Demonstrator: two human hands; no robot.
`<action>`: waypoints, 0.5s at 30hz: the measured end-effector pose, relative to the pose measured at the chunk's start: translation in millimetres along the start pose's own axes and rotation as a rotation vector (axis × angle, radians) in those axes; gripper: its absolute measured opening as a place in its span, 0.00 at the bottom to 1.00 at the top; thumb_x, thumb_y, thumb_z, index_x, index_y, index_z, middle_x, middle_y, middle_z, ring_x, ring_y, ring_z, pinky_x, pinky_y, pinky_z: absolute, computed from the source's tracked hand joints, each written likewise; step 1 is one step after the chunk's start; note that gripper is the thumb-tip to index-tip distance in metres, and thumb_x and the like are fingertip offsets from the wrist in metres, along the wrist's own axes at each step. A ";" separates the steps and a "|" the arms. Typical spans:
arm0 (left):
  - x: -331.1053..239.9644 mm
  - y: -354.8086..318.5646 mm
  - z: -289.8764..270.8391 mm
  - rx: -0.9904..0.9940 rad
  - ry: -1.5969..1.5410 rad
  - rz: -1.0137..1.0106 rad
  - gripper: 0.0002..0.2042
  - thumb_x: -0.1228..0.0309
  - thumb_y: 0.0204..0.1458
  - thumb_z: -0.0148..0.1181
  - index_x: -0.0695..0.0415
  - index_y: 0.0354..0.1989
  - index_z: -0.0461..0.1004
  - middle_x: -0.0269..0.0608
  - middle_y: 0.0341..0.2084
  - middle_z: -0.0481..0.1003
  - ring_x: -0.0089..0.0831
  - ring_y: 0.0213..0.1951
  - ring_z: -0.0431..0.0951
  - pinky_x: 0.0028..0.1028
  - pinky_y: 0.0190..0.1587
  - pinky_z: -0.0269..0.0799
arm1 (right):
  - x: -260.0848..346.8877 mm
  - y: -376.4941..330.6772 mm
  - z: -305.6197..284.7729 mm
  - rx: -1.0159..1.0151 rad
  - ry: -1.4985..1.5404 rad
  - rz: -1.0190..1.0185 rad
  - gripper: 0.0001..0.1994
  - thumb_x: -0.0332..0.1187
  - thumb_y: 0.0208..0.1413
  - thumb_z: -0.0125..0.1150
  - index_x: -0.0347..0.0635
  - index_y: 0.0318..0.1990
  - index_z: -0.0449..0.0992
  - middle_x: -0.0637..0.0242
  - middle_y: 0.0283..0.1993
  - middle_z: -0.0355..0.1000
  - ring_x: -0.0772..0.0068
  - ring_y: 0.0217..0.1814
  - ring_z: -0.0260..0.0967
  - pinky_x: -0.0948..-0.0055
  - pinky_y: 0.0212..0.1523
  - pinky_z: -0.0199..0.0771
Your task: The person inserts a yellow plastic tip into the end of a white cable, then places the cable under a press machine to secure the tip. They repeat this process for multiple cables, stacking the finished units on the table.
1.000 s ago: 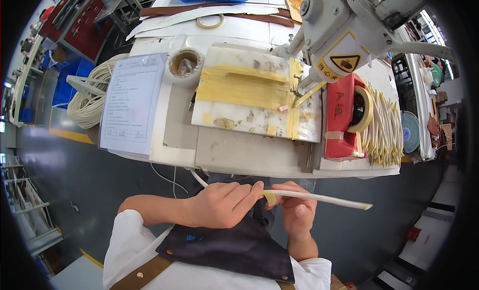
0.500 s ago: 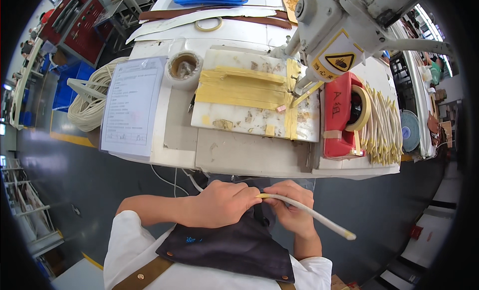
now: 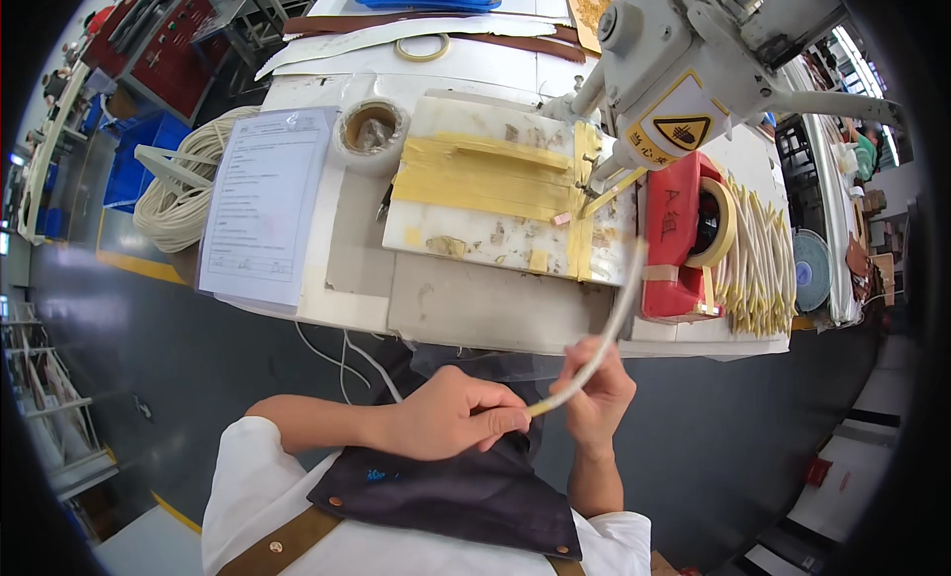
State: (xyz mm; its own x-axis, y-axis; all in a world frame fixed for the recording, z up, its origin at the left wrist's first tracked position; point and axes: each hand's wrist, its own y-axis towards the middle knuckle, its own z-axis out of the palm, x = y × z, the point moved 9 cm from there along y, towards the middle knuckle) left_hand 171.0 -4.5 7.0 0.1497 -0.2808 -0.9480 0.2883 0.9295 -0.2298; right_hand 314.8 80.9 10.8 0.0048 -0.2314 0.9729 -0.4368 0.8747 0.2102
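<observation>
My left hand (image 3: 459,414) pinches a white cord (image 3: 616,323) near a yellow-wrapped stretch, above the dark apron. From there the cord curves up and right past my right hand (image 3: 597,390), whose curled fingers are against it. Its blurred far end reaches over the marble slab's lower right corner. Another stretch of white cord (image 3: 369,361) comes from under the table and disappears behind my left hand; whether the two are one piece is hidden. Several white cords with yellow-wrapped ends (image 3: 755,259) lie bundled at the table's right.
A marble slab (image 3: 475,241) with yellow tape sits beneath a grey press (image 3: 659,66). Beside it stands a red tape dispenser (image 3: 672,294). Leftward are a clear tape roll (image 3: 381,155), a printed sheet (image 3: 263,214) and a cord coil (image 3: 173,209). A blue tray (image 3: 426,1) is at the back.
The cord's free end has swung from the lower right up over the table edge. My right hand has turned upward, and a longer stretch of cord shows between the hands.
</observation>
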 end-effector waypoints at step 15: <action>5.0 5.0 -15.4 0.087 -0.073 -0.178 0.13 0.66 0.68 0.58 0.65 0.43 0.81 0.35 0.18 0.73 0.16 0.17 0.67 0.20 0.20 0.63 | -23.8 -20.1 58.1 0.187 0.898 0.338 0.12 0.33 0.64 0.66 0.30 0.43 0.83 0.63 0.34 0.71 0.78 0.26 0.65 0.77 0.27 0.65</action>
State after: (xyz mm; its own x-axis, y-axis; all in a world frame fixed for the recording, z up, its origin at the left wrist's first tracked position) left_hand 158.7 2.4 -2.3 0.1564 -0.4588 -0.8747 0.3966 0.8402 -0.3698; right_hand 271.2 44.1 -22.2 0.5027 0.4974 0.7070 -0.6762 0.7358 -0.0369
